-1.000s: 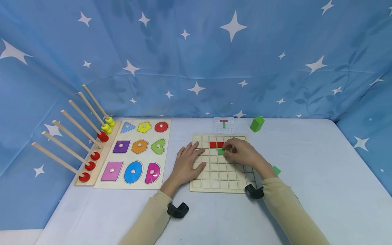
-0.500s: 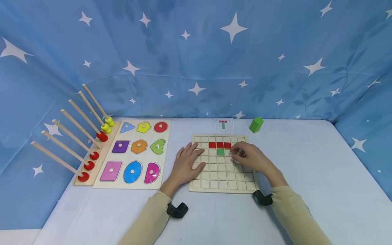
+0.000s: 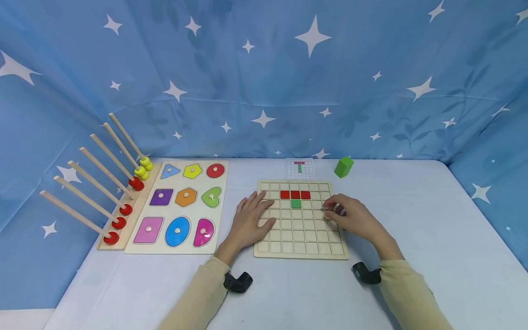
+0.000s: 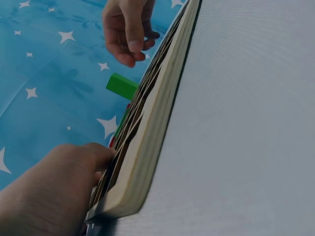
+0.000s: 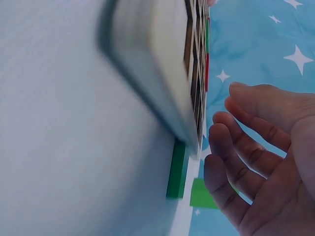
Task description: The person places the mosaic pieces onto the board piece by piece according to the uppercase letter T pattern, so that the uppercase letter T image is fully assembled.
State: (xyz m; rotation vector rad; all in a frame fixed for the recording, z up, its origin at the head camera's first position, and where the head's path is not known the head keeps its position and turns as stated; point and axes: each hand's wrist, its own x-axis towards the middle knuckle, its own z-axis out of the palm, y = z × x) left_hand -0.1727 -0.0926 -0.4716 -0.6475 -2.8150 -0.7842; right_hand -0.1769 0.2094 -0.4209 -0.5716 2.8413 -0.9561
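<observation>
The head view shows a wooden grid board lying flat on the white surface, directly under the left hand and partly below the right hand. The left grip is spread, its fingers resting across the board's leftmost columns and pointing mostly toward the far edge, the thumb angled inward. The right grip hovers at the board's right side with fingers loosely curved and parted, pinching nothing. The board looks nearly square, so neither direction reads clearly as its long axis; its far and near edges run left to right. Three red tiles form a row in the second line of cells from the far edge, their long axis also left to right, well apart from both grips. A green tile sits just nearer than the middle red one. Beyond the board lies a pattern card, its printed T's stem pointing toward the person. A green block stands to the card's right, beyond the right grip.
</observation>
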